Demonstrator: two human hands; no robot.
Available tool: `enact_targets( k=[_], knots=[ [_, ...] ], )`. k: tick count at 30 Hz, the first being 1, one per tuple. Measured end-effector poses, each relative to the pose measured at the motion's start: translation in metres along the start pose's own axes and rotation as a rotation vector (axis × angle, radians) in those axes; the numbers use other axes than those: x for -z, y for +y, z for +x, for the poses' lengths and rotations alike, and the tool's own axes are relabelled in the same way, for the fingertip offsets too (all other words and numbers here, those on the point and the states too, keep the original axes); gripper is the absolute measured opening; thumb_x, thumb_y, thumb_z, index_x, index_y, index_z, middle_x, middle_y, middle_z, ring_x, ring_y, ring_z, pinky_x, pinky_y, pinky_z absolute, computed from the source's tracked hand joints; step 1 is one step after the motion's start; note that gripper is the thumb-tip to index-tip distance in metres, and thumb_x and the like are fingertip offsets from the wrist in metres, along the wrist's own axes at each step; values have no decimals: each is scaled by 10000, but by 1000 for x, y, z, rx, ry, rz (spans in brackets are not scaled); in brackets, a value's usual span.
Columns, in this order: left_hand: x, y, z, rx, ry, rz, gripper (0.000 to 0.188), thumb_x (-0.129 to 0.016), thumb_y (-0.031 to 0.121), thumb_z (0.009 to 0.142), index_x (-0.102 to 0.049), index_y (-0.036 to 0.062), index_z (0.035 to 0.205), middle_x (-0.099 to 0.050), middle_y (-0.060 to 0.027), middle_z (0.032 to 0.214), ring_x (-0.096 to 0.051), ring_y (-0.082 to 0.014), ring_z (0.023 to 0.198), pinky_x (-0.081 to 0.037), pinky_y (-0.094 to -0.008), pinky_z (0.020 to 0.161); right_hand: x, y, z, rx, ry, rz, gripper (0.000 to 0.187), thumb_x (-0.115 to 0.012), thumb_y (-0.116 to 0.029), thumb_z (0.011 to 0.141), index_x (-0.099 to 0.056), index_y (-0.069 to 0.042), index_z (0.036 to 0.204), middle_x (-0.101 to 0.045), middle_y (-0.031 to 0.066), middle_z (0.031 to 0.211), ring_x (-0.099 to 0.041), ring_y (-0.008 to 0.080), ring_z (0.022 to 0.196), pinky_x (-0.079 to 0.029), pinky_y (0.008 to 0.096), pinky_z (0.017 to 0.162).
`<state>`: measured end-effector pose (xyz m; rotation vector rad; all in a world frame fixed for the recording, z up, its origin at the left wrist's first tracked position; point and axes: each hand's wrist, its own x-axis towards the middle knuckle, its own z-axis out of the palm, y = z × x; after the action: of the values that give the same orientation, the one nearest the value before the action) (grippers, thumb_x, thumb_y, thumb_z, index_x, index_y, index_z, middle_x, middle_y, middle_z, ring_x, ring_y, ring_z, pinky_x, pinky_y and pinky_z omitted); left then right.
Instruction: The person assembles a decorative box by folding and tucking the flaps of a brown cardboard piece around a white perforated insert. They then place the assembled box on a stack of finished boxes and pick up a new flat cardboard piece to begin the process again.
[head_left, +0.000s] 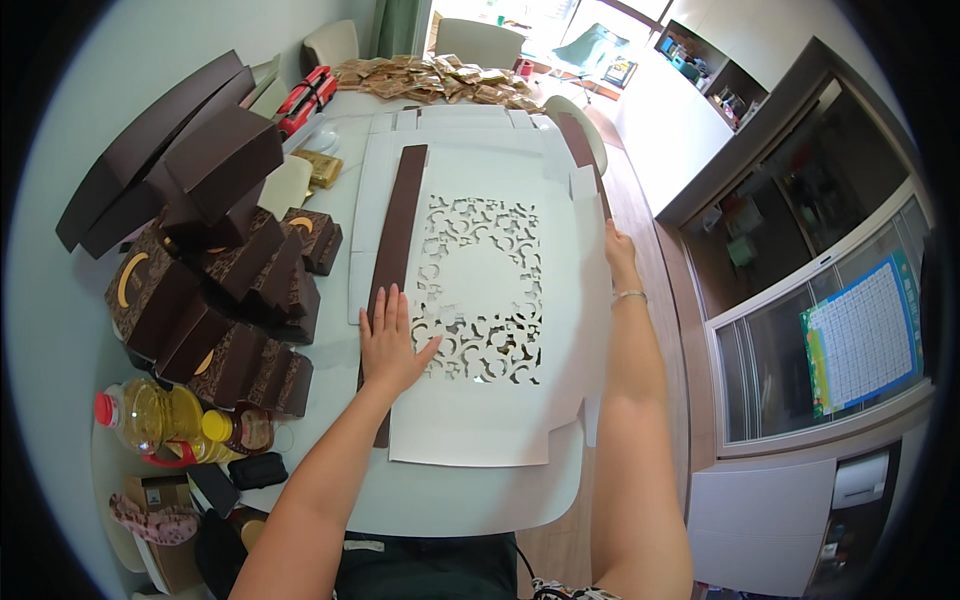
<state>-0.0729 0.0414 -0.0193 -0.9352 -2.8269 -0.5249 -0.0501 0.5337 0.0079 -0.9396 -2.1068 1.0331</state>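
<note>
A large white cardboard sheet (465,430), a flat box blank with a panel of curly cut-out shapes, lies on the table. Along its left side a long dark brown strip (399,215) is folded over, its brown face up. My left hand (393,345) lies flat with fingers stretched, the fingertips over the brown strip and the thumb near the cut-outs. At the sheet's right edge, my right hand (621,252) grips the border, with its fingers partly hidden there. More flat cardboard (362,250) shows beneath the sheet at the left.
Dark brown patterned boxes (235,260) crowd the table's left side. Oil bottles (150,415) stand nearer me, beside a black case (257,470). Small golden packets (440,80) are heaped at the far end, near a red tool (305,100). A glass-fronted cabinet (800,270) stands at the right.
</note>
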Motion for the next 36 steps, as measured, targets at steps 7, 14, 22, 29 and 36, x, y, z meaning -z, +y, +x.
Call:
enact_targets(
  k=[7,14,22,29,36],
  knots=[
    [2,-2,-2,17,-16,22,946,-546,594,884,-209,-34,1506,-160,-145,1603,-90,-280,1496,-62,-515,1194,-8,-17,-7,97,-56,-280,408,-579,-406,925,-671,-19,831,-684,205,842,-652,369,816,-491,438,731],
    [-1,5,-1,-28,43,10,943,-577,582,869,-219,-13,1506,-186,-148,1597,-134,-284,1488,-89,-527,1188,2,-28,-36,209,85,-468,414,-506,-383,971,-580,-4,820,-664,223,830,-610,458,812,-478,472,695],
    [-6,-7,-7,-4,82,4,930,-577,578,869,-226,-4,1504,-201,-148,1593,-146,-285,1485,-103,-534,1183,61,-21,-152,-74,-267,-74,429,-491,-379,995,-615,32,1015,-654,198,823,-606,220,773,-475,355,714],
    [-12,-4,-5,-19,79,43,931,-560,586,875,-213,-2,1508,-177,-143,1600,-122,-281,1489,-103,-534,1183,81,-2,-223,13,-193,33,327,-534,-282,986,-555,-5,813,-500,12,647,-417,89,618,-374,304,548],
    [-7,-4,-8,4,22,49,932,-518,612,888,-204,-5,1512,-172,-145,1601,-112,-278,1492,-82,-527,1187,68,-33,-206,156,-184,-98,398,-598,-274,935,-501,8,671,-435,12,543,-387,100,531,-343,321,492]
  ],
)
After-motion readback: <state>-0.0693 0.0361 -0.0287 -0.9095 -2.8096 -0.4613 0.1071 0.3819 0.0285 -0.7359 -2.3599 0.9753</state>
